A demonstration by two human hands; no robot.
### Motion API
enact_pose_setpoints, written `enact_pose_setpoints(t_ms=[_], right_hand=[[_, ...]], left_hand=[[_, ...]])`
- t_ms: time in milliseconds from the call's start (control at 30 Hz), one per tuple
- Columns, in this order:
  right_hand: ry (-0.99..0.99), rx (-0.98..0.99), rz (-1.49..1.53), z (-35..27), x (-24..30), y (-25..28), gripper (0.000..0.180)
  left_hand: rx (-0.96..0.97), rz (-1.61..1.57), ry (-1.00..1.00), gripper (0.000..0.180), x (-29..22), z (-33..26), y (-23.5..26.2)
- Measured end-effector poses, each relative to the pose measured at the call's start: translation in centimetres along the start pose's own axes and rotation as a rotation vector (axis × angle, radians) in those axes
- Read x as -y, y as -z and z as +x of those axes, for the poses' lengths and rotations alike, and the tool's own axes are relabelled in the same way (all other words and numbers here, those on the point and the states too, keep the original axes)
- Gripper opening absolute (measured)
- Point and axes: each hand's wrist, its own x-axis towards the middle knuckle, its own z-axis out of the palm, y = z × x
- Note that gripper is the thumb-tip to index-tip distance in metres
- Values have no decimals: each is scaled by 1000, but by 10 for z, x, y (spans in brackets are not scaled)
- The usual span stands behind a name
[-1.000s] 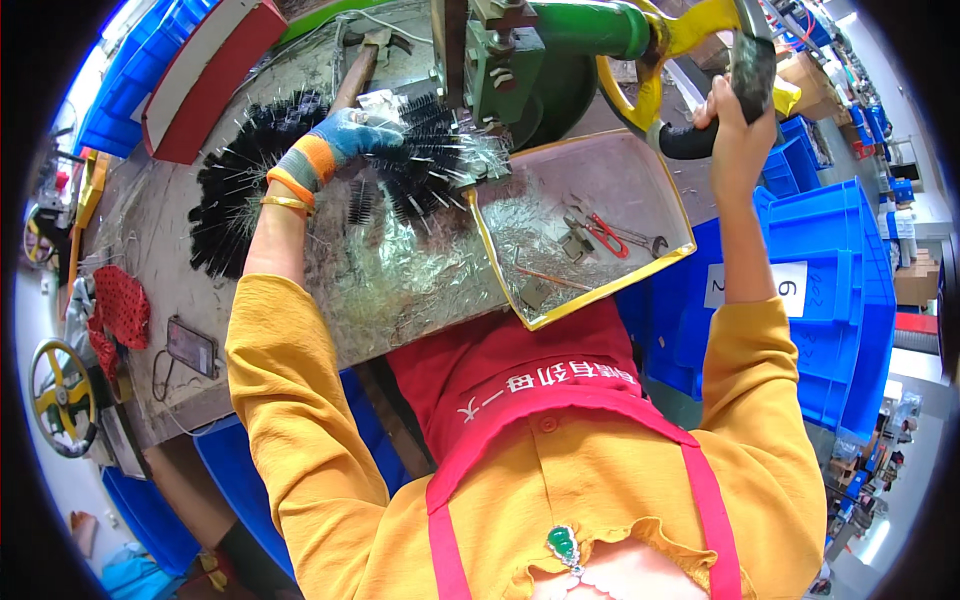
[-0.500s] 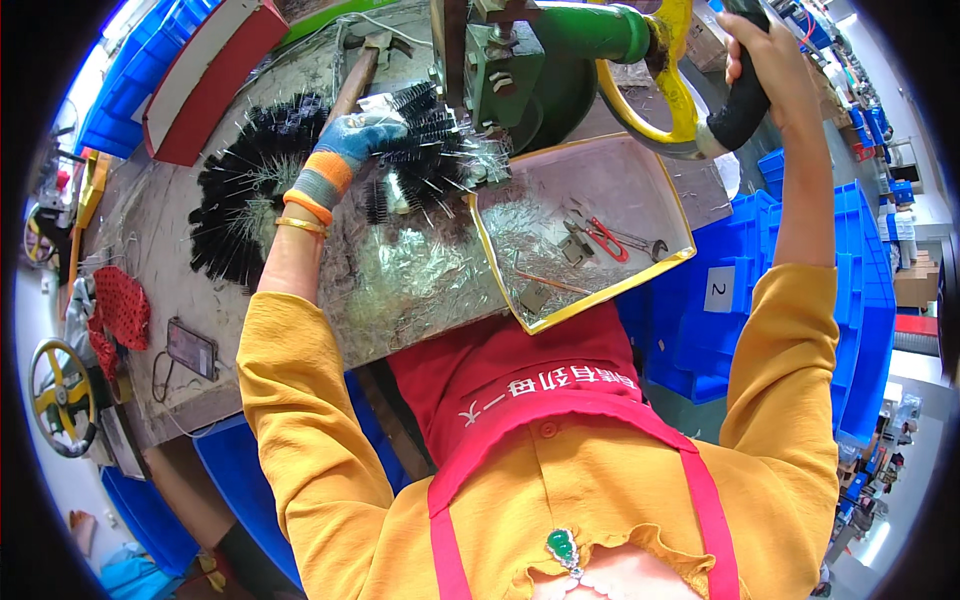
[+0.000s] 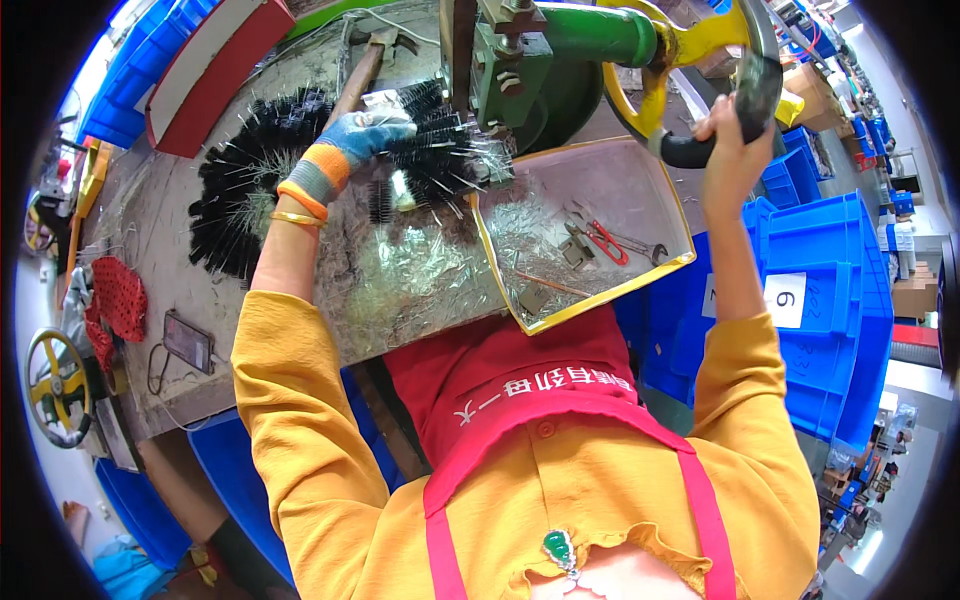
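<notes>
My left hand (image 3: 362,138), in a blue, orange and grey knit glove, is closed on a black-bristled wire brush (image 3: 425,150) beside the green hand-wheel press (image 3: 515,80). Bristles hide part of its fingertips. My bare right hand (image 3: 738,140) grips the black-wrapped rim of the yellow handwheel (image 3: 690,45) at upper right. Left of the gloved hand, a heap of black wire brushes (image 3: 225,215) lies on the bench, its wire stems bunched toward the middle. A hammer (image 3: 365,75) rests just beyond that hand, its wooden handle reaching toward the glove.
A yellow-edged tray (image 3: 600,305) in front of the press holds red-handled cutters (image 3: 607,243), a wrench (image 3: 645,248) and small metal pieces. Blue bins (image 3: 830,260) stand at right. A phone (image 3: 188,342) and a red cloth (image 3: 120,298) lie at left on the worn bench.
My right hand has swung left and nearer with the handwheel, which has turned. My left hand stays at the brush almost unmoved.
</notes>
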Motion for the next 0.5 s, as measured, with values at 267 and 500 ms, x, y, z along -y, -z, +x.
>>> enact_pose_setpoints(t_ms=[267,500], right_hand=[[-72,235,-238,37,26,2,16],[-189,416,-321,75,38,4,16]], left_hand=[[-60,69,39,9,-9,-15,-11],[-238,37,76,20,16,10,-6]])
